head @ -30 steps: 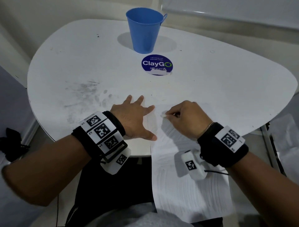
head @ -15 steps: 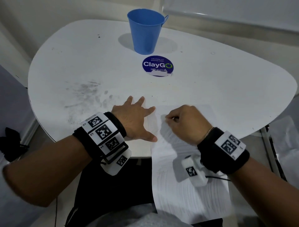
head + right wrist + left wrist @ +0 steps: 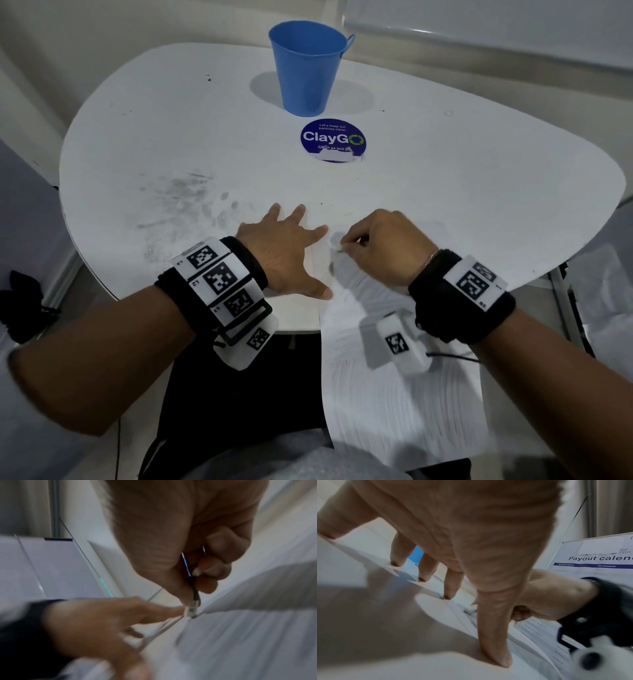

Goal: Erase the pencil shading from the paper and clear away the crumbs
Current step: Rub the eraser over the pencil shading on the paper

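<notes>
- Both hands work apart: my left hand (image 3: 286, 255) lies spread, pinning the paper (image 3: 404, 387) on the table (image 3: 462, 192).
- My right hand (image 3: 383, 246) pinches the eraser tip (image 3: 190, 612), which has slid slightly nearer me along the shading; erasing continues, crumbs uncleared.

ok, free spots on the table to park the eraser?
Bare table right of the ClayGO sticker; also left of the blue cup. Crowded near edge: left hand, right hand, paper; smudges at left.
</notes>
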Demonstrator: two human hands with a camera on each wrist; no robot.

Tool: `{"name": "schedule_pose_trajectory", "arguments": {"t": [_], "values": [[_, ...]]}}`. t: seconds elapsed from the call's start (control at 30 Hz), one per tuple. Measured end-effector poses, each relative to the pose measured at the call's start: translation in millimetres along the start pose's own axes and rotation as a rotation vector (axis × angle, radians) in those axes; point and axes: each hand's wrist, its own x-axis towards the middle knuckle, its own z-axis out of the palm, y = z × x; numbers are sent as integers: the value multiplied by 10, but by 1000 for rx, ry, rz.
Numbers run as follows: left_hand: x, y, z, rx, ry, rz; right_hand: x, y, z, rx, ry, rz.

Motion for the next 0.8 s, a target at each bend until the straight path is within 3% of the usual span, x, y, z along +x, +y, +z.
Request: {"name": "schedule_pose_trajectory", "arguments": {"t": [0.07, 0.2, 0.33, 0.47, 0.6, 0.73, 0.8], "values": [[-11, 6, 0, -1, -1, 2, 2, 14, 2, 11, 37, 18], [-14, 0, 2, -6, 5, 2, -169, -99, 106, 34, -119, -51], [-12, 8, -2, -9, -4, 1, -81, 25, 53, 78, 51, 17], [-11, 4, -3, -8, -6, 1, -235, -76, 154, 74, -138, -94], [-1, 3, 1, 1, 0, 3, -123, 17, 132, 120, 13, -16], [0, 12, 1, 5, -2, -4, -217, -79, 145, 50, -134, -105], [3, 3, 2, 8, -3, -5, -158, -74, 134, 39, -68, -82]]}}
